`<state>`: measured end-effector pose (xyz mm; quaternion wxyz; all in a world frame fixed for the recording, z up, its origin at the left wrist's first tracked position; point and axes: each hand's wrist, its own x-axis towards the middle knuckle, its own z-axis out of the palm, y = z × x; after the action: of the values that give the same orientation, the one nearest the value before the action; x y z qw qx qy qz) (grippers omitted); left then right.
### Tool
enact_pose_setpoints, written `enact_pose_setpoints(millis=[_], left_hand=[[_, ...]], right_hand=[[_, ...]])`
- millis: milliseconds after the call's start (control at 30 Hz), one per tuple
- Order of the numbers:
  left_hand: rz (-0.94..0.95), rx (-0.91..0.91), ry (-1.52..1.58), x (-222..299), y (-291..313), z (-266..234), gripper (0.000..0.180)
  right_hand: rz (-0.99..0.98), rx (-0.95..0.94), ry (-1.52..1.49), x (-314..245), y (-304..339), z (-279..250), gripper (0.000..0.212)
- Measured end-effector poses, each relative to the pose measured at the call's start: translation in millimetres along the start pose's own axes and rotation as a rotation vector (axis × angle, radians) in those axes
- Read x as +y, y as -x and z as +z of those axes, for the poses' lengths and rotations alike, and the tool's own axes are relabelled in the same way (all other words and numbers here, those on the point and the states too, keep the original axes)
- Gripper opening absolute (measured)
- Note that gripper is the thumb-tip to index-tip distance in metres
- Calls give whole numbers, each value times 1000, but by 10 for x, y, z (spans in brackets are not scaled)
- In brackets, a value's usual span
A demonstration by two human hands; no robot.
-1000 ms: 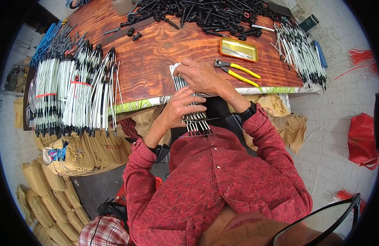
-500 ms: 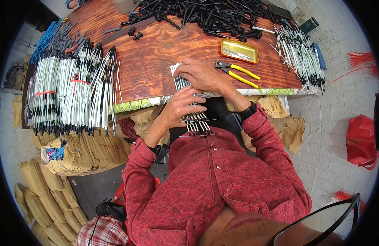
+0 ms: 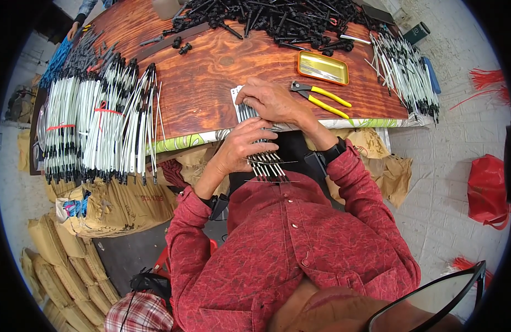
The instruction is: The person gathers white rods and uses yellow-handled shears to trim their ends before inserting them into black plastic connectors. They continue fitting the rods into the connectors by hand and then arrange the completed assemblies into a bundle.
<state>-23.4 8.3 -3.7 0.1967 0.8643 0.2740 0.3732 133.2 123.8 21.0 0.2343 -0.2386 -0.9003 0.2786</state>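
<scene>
A flat row of thin white rods with black ends (image 3: 268, 167) lies over the table's near edge and reaches down toward my lap. Two fine wires run crosswise through its lower part. My left hand (image 3: 241, 146) grips the row from the left, with its fingers laid across the top. Farther up, my right hand (image 3: 272, 101) is closed over the upper part, its fingertips by the white perforated ends (image 3: 236, 93). What the fingertips pinch is hidden beneath them.
Yellow-handled cutting pliers (image 3: 322, 99) and an orange-rimmed tin (image 3: 323, 68) of fine wires lie right of my hands. Black parts (image 3: 288, 22) are heaped at the back. Bundled rods stand at left (image 3: 106, 119) and right (image 3: 405, 74). Another person's hand (image 3: 73, 31) is at the far left.
Another person's hand and sleeve have come in at the far left, by the blue strips. The lower end of my rods has shifted slightly right; my hands have barely moved.
</scene>
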Motion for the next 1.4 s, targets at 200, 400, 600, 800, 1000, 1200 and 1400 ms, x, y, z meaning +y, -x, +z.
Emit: enact_pose_setpoints(millis=[200, 400, 600, 800, 1000, 1200, 1400], left_hand=[[15, 23, 35, 14, 11, 14, 53], [14, 35, 42, 28, 28, 35, 50], [-16, 1, 6, 6, 40, 28, 52], [-24, -24, -31, -141, 99, 49, 67], [-2, -26, -14, -213, 148, 7, 67], [16, -37, -37, -261, 180, -3, 69], [27, -16, 16, -280, 160, -20, 68]], right_hand=[[1, 30, 40, -85, 31, -10, 12], [9, 8, 54, -92, 23, -17, 12], [-14, 37, 45, 5, 55, 3, 10], [-35, 56, 77, 83, 0, 67, 9], [-35, 67, 62, 77, -60, 143, 9], [-25, 68, 32, 93, -94, 191, 8], [-13, 64, 66, 59, -92, 192, 9]])
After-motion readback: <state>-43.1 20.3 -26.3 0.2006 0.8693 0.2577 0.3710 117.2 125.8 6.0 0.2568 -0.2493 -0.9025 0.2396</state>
